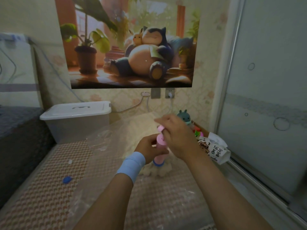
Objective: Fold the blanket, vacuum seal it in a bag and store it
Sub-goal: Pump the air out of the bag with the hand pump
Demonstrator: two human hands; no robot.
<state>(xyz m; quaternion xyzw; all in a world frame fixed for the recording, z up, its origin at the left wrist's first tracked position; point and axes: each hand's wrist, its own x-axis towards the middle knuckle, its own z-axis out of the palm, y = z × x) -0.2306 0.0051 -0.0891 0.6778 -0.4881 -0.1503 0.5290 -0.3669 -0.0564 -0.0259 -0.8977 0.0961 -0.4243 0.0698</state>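
Both arms are reaching forward from the bottom of the frame and meeting just right of centre. The left hand [150, 149], with a pale blue band [132, 164] around its wrist, is wrapping its fingers tightly around the barrel of a pink hand pump [160, 151], which is standing upright. The right hand [178, 135] is arching over the top of the pump, fingers curled and clamped on its pink handle above the barrel. The pump's blue base is pressing down onto a clear plastic bag [106, 141] that is lying flat across the patterned mat [49, 188] in the middle of the frame. Inside the bag, the cream blanket [156, 170] is bunching up around the foot of the pump. A small blue cap [67, 179] is lying on the mat at lower left, well apart from the hands. At centre left, a white storage box [74, 120] is sitting with its lid on; I cannot tell what is in it. At right, behind the hands, an open cardboard box [201, 129] is holding colourful small items, with a green plush toy [183, 116] beside it and a printed tissue pack [214, 151] just in front.
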